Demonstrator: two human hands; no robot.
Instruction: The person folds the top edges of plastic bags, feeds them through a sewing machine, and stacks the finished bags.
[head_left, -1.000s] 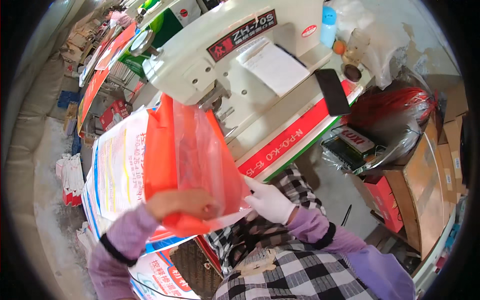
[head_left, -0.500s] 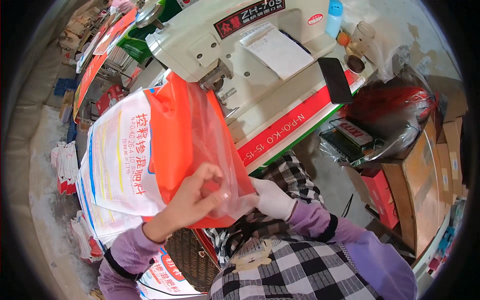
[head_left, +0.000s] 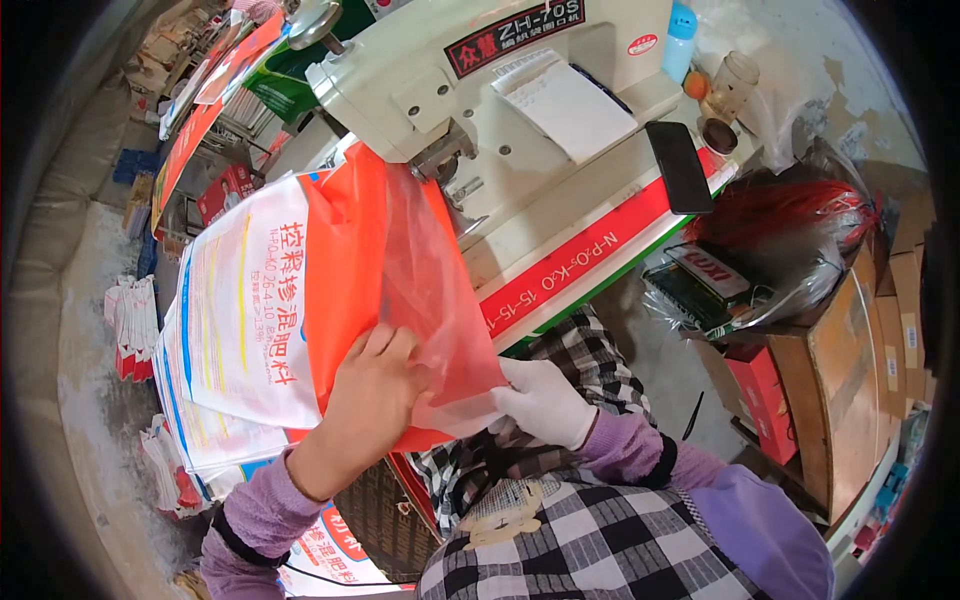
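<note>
A white and orange woven sack lies across the left of the work surface, its mouth by the sewing machine. Clear plastic liner shows inside the orange mouth. My bare left hand is closed on the sack's orange edge, fingers curled over it. In a white glove, my right hand pinches the near corner of the mouth, liner included. The sack's far edge reaches under the machine's head, beside the needle area.
On the machine bed lie a notepad and a black phone. A blue bottle and a glass jar stand behind. Cardboard boxes and a plastic bag with red stuff are at the right. Folded sacks lie left.
My left hand has closed from a loose, spread pose onto the orange edge. The liner appears more spread out between my hands. My right hand still grips the corner.
</note>
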